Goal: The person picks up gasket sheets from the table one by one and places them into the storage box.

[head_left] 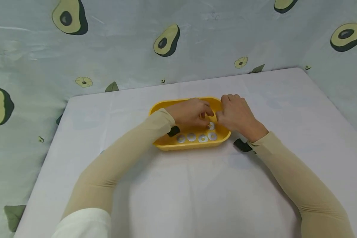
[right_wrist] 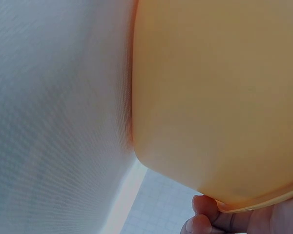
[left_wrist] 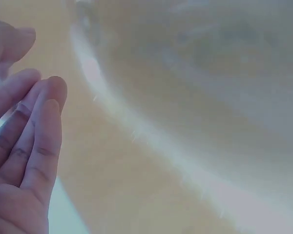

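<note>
A yellow oblong tray [head_left: 190,145] stands on the white-covered table, and several flat silver washers [head_left: 203,138] lie in a loose row along its near side. One more washer [head_left: 211,125] lies just behind them, partly covered by the left thumb's tip. My left hand [head_left: 190,111] reaches into the tray, its fingers loosely bent and apart from the thumb; the left wrist view shows no object between these fingers [left_wrist: 48,131]. With my right hand [head_left: 236,114] I grip the tray's right rim; in the right wrist view, fingertips [right_wrist: 205,204] bend around its edge.
A white cloth [head_left: 166,198] covers the table around the tray. Behind it hangs a pale curtain [head_left: 122,49] printed with avocados. Each wrist carries a small black device [head_left: 242,145].
</note>
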`<action>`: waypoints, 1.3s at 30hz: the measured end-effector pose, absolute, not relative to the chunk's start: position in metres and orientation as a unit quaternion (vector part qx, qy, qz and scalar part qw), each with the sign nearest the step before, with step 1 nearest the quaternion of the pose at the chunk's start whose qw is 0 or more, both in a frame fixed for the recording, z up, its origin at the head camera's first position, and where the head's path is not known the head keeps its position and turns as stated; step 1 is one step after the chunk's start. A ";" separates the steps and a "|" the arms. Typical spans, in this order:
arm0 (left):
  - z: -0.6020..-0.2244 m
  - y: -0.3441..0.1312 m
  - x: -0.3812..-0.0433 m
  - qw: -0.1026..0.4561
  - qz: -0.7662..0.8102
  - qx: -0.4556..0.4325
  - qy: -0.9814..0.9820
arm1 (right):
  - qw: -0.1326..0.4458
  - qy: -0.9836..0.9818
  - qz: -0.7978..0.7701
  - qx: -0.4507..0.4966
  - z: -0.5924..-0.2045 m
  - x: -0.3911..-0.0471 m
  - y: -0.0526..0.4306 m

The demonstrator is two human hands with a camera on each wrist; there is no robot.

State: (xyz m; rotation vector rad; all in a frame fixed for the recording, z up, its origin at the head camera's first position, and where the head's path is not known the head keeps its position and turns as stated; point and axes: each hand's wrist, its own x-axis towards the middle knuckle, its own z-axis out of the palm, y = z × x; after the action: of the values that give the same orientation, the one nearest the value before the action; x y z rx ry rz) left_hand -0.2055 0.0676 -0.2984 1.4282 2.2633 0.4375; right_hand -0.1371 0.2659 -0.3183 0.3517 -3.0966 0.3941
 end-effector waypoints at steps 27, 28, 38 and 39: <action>-0.273 -0.088 -0.194 0.053 0.223 0.372 0.899 | -0.029 -0.989 0.128 0.065 -0.322 -0.149 0.301; -0.274 -0.093 -0.192 0.054 0.222 0.364 0.903 | -0.028 -0.989 0.128 0.065 -0.322 -0.149 0.302; -0.283 -0.139 -0.166 0.095 0.210 0.292 0.928 | -0.019 -0.988 0.132 0.072 -0.319 -0.144 0.305; -0.285 -0.143 -0.163 0.097 0.208 0.286 0.930 | -0.019 -0.988 0.132 0.073 -0.319 -0.144 0.306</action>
State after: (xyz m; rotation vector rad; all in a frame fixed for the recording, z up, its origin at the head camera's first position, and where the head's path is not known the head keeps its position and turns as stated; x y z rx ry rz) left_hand -0.1635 -0.1426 -0.2851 0.8470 2.7559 0.6154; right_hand -0.1441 0.3056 -0.3190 0.2320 -3.1422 0.4211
